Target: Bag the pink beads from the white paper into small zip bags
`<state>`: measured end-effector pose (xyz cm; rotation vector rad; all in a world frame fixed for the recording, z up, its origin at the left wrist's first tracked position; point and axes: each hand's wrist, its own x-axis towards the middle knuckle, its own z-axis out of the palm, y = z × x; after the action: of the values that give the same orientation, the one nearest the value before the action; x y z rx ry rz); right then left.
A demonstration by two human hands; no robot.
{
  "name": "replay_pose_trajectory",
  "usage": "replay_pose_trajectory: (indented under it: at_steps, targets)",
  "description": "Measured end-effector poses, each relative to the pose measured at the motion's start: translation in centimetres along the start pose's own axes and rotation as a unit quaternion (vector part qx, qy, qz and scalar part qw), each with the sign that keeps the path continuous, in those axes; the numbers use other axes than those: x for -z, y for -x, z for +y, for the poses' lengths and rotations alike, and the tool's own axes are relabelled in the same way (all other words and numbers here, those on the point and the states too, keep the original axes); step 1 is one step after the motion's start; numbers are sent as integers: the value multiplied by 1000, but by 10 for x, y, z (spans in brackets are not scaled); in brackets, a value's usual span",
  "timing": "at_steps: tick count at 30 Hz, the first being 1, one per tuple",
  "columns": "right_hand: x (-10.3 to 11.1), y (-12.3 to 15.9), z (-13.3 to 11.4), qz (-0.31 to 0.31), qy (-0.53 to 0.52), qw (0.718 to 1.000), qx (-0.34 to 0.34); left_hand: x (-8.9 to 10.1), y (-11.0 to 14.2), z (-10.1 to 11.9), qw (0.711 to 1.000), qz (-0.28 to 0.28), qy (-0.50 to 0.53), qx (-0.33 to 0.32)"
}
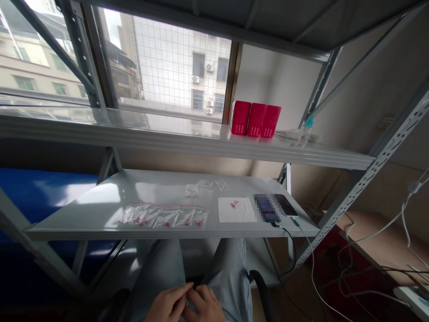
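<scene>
Resting over the jeans [229,277] | left hand [166,305], right hand [203,305] touching | fingers [203,293] curled, grip unclear

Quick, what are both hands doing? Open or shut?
Left hand: curled, partly closed; cannot tell if holding anything.
Right hand: curled, partly closed; cannot tell if holding anything.

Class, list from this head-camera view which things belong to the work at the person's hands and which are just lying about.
Belonging: left hand and right hand, together over the lap; clear zip bags with pink bits; white paper sheet with pink bits.

Lying about: three red boxes; plastic bottle; two phones.
</scene>
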<state>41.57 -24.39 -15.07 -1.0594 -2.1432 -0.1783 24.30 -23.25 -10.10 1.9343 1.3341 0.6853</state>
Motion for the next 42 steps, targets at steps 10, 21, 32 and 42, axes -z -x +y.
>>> replay_pose_trajectory:
  at_steps: [10,21,32,42]
  targets:
    - [75,-12,1,-180,-109,976,53,55,13,47,987,-163,-6,15]
    - [82,-14,-5,-205,-153,967,15,48,12,35,988,-152,-21,28]
    - [162,-118,137,17,-201,966,-164,23,5,1,982,-51,181,34]
    - [125,-162,242,-126,3,979,-158,9,-28,34,961,-53,270,-15]
